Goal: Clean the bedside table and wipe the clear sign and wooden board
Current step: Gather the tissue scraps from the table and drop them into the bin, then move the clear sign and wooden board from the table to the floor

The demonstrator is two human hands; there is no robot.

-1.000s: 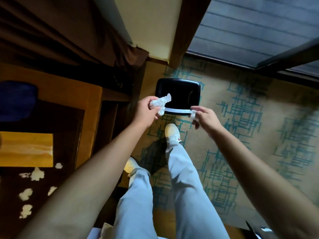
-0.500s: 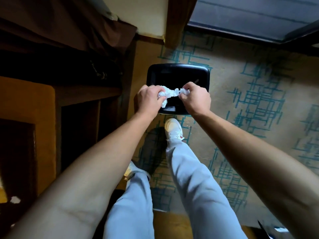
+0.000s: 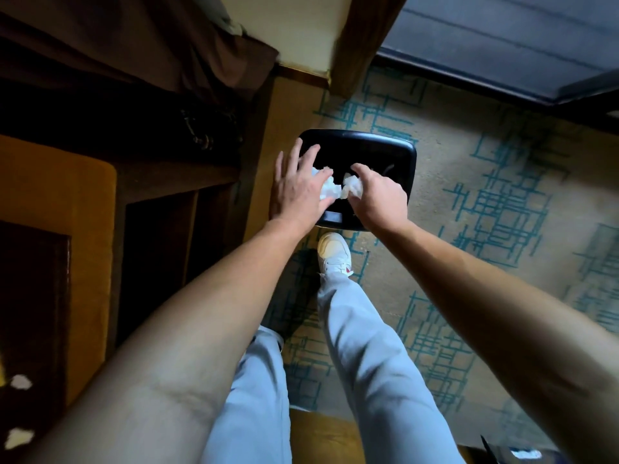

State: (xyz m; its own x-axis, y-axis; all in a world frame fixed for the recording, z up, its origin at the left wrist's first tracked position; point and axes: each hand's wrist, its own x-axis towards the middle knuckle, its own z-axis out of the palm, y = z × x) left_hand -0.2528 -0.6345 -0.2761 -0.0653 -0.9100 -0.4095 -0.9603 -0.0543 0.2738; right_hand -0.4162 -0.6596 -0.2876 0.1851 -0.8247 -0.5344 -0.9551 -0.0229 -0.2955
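Both my hands are over a black waste bin (image 3: 398, 152) on the carpet. My left hand (image 3: 298, 187) has its fingers spread straight, and a crumpled white tissue (image 3: 326, 187) shows just under its palm edge. My right hand (image 3: 378, 195) has its fingers curled down round a second white tissue wad (image 3: 351, 187). The two wads touch each other above the bin's opening. The bedside table (image 3: 57, 209) with its orange-brown top lies at the left, with white tissue scraps (image 3: 20, 383) on its dark inset at the lower left.
A dark wooden shelf unit (image 3: 174, 182) stands between the table and the bin. Brown curtain hangs at the upper left. Patterned beige and teal carpet (image 3: 502, 202) spreads to the right. My legs in light trousers and a white shoe (image 3: 335, 252) stand just before the bin.
Both hands moved forward over the bin. The left hand went from gripping its tissue to fingers spread straight. The view shifted down and left scraps mostly out of sight.
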